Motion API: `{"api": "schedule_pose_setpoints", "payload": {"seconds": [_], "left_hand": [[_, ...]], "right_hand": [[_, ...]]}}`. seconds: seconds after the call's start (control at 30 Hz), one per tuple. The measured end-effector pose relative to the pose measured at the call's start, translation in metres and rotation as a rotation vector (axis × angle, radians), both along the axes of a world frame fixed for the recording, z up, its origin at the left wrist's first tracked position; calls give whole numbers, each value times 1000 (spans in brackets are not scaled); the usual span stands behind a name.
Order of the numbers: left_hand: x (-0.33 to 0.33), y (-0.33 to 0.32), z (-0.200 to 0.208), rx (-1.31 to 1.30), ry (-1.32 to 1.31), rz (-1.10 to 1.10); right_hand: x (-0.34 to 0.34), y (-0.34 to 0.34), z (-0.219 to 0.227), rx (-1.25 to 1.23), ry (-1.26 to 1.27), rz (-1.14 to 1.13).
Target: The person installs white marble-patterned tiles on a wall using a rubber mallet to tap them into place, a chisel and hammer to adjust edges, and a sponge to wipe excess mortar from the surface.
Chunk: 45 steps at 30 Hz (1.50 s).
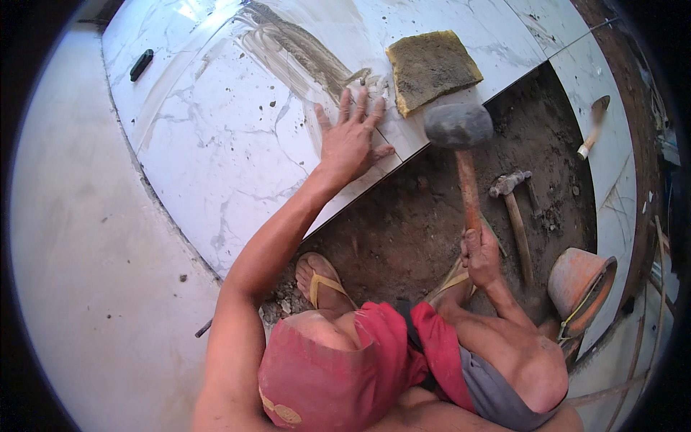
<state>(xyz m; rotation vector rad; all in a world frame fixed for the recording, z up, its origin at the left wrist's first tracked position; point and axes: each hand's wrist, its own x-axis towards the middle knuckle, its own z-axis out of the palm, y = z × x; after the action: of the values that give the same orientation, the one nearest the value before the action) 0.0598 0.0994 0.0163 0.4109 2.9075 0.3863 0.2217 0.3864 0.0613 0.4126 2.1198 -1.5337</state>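
Observation:
My left hand lies with spread fingers on a white marbled tile, beside a smear of wet grey mortar. Wrapped round the wooden handle of a rubber mallet, my right hand holds it with the black head near the tile edge. Whether the head touches the tile I cannot tell. A yellow sponge, caked with grey mortar, rests on the tiles just beyond the mallet head. On the bare dirt bed, to the right of the mallet, lies a hammer with a wooden handle.
An orange bucket stands at the right. A small trowel-like tool with a light handle lies on the right-hand tiles. A black object is at the far left. My sandalled feet rest on the dirt.

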Motion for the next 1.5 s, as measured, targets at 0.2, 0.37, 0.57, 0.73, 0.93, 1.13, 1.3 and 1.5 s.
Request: {"api": "schedule_pose_setpoints", "payload": {"seconds": [0.2, 0.37, 0.57, 0.73, 0.93, 1.13, 1.3, 1.5], "left_hand": [[-6, -105, 7, 113, -7, 354], [7, -183, 13, 9, -248, 507], [6, -180, 15, 50, -282, 559], [7, -177, 12, 58, -248, 541], [15, -226, -29, 25, -156, 465], [-32, -262, -2, 101, -173, 478], [-75, -288, 37, 266, -308, 635], [-80, -301, 1, -33, -350, 706]], "right_hand": [[-11, -14, 22, 158, 194, 321], [-37, -53, 13, -15, 452, 550], [-56, -90, 2, 181, 220, 766], [-57, -89, 6, 63, 432, 727], [-76, -108, 24, 46, 436, 740], [-154, -153, 75, -167, 792, 656], [-212, -239, 73, -227, 861, 639], [-233, -281, 9, 46, 604, 688]]}}
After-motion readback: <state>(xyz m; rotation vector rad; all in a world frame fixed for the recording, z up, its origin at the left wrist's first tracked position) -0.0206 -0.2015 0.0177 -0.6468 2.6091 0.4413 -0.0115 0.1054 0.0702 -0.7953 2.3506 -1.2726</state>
